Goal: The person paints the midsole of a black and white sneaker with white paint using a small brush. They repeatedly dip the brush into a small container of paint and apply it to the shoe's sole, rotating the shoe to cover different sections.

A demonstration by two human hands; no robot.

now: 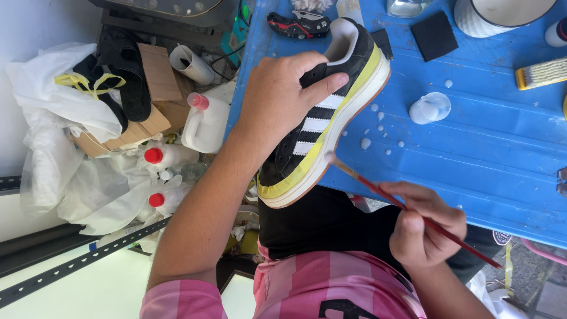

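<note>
— Start nearest the camera: how is the right hand (426, 224) posed?

— Low right of the frame, fingers curled tight round a thin red-handled brush (413, 211). The brush slants up and left, its tip meeting the pale sole edge of the sneaker (323, 112).

— And the left hand (282, 97)?

— Upper centre, forearm running up from the pink striped sleeve. It clasps the black sneaker from above, thumb laid across the white side stripes, fingers wrapped over the top. The shoe lies on its side, half on the blue table (490, 153), its toe overhanging the near edge. Yellow tape follows the line above the sole.

— What lies around it?

— White blobs dot the table just right of the shoe, with a larger white puddle (430, 108) further right. Beyond, a black square pad (434, 35), a white tub (496, 16) and a bristle brush (540, 73) at the right edge.

— Any packages?

— Left of the table, on the floor: white bottles with red caps (155, 156), a white jug (204, 123), cardboard and white plastic bags.
</note>
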